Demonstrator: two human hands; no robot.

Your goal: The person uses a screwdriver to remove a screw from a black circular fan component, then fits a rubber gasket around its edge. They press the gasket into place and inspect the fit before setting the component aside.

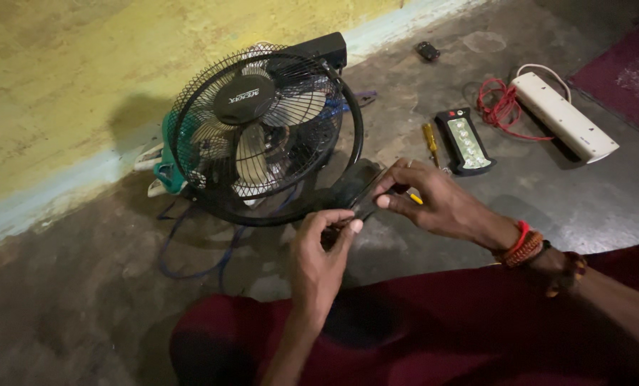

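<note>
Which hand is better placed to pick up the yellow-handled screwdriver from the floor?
Right, probably. The right hand is just below the yellow-handled screwdriver, which lies beside the black remote. The left hand is farther off, pinching the dark fan base. The right also grips something yellow-tipped.

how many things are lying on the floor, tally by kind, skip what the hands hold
fan: 1
power strip: 1
remote-like black panel: 1
yellow-handled screwdriver: 1
small black object near the wall: 1
red cable bundle: 1
total: 6
</note>
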